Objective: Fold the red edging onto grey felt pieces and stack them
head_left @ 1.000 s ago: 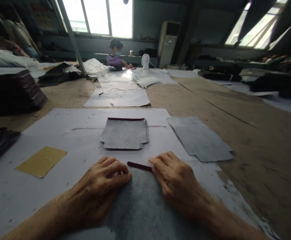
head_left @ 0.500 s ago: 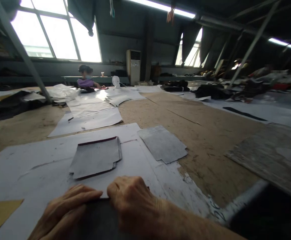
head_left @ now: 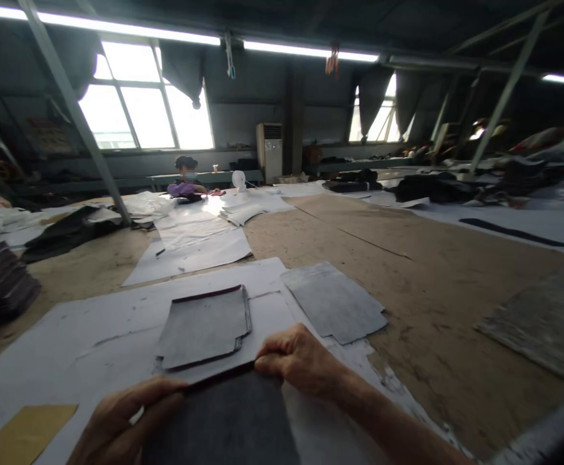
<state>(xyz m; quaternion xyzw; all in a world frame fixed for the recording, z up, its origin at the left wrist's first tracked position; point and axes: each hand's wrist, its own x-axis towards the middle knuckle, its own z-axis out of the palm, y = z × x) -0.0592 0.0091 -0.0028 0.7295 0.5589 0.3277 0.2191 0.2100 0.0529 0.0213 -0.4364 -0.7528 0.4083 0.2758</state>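
A dark grey sheet piece (head_left: 228, 420) with a folded dark strip along its far edge is held low in front of me. My left hand (head_left: 131, 413) pinches that edge near its left end, thumb below and fingers on top. At the right corner, my right hand (head_left: 291, 361) grips the same edge between thumb and curled fingers. Just beyond lies a small stack of similar grey pieces (head_left: 204, 328) with dark folded edges and a notched corner. To its right rests a lighter grey flat piece (head_left: 334, 302) with notched corners.
White paper (head_left: 112, 329) covers the brown table (head_left: 359, 252). A tan card (head_left: 30, 433) lies at lower left, a dark stack (head_left: 0, 284) at far left. A grey board (head_left: 548, 316) is at right. Across the table sits a person (head_left: 185, 177) near a small white fan (head_left: 238, 181).
Both hands have lifted the grey piece, showing more of its surface. My right hand has moved up and right along the edge. The whole view has shifted, with more ceiling showing.
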